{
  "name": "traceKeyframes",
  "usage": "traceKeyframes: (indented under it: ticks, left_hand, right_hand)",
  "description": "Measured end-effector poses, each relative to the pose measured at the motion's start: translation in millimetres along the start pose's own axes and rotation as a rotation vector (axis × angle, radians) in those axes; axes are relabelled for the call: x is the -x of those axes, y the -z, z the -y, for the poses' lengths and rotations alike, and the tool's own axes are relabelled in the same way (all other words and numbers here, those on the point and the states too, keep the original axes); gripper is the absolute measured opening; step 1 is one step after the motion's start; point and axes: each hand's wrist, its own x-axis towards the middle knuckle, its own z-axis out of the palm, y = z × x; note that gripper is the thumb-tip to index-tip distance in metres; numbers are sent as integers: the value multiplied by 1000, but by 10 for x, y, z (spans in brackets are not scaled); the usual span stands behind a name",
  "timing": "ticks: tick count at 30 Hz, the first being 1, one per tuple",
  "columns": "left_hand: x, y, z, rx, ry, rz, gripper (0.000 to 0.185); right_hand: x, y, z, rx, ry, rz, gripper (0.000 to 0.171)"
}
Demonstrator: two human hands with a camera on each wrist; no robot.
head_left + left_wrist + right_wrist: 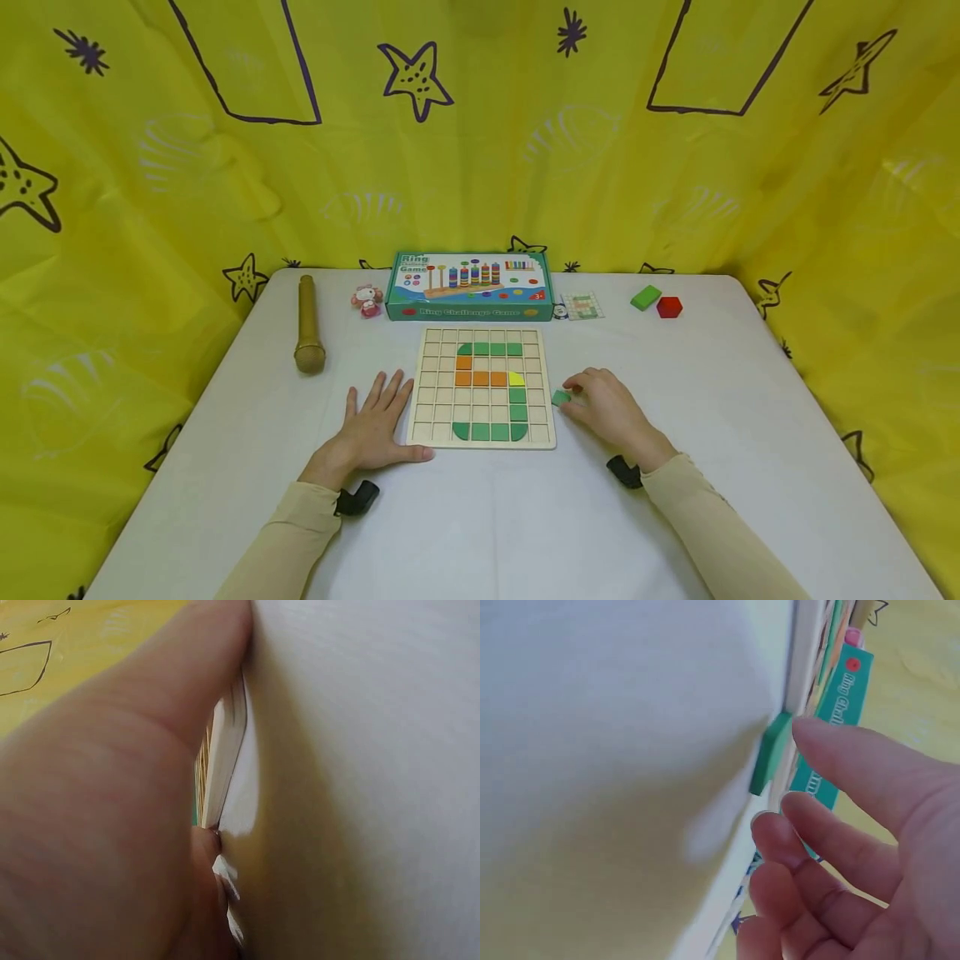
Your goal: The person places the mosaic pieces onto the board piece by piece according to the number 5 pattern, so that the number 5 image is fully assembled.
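one board (481,387) holds ten green, four orange, one yellow tile. left hand (372,427) lies spread flat beside it; right hand (606,406), fingers relaxed, touches one loose green tile (560,397).

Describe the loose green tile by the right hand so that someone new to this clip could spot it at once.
Start at the wooden grid board in the middle of the white table. Just off its right edge, beside the right hand, a small green square tile lies flat on the table. Unlike the other green tiles, it sits outside the grid; the green block at the far edge is longer.
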Motion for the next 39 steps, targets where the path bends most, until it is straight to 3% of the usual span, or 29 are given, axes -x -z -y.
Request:
traceKeyframes:
  ticks: [12, 17, 21, 28, 39]
  left_hand:
    - [-9, -5, -5, 1, -2, 1, 122]
    - [-9, -13, 2, -2, -1, 2, 122]
    - [-6, -18, 1, -4, -3, 1, 122]
    - [-5, -18, 8, 0, -6, -2, 123]
    - [-5, 7, -4, 0, -4, 1, 121]
  right_hand:
    - [-4, -49, -7, 26, -49, 62, 22]
    - [-22, -27, 18, -37, -87, 50, 21]
    - [-43, -10, 71, -104, -80, -7, 23]
    - [-100, -33, 354, -180, 7, -39, 27]
    - [-277, -316, 815, -161, 241, 113, 13]
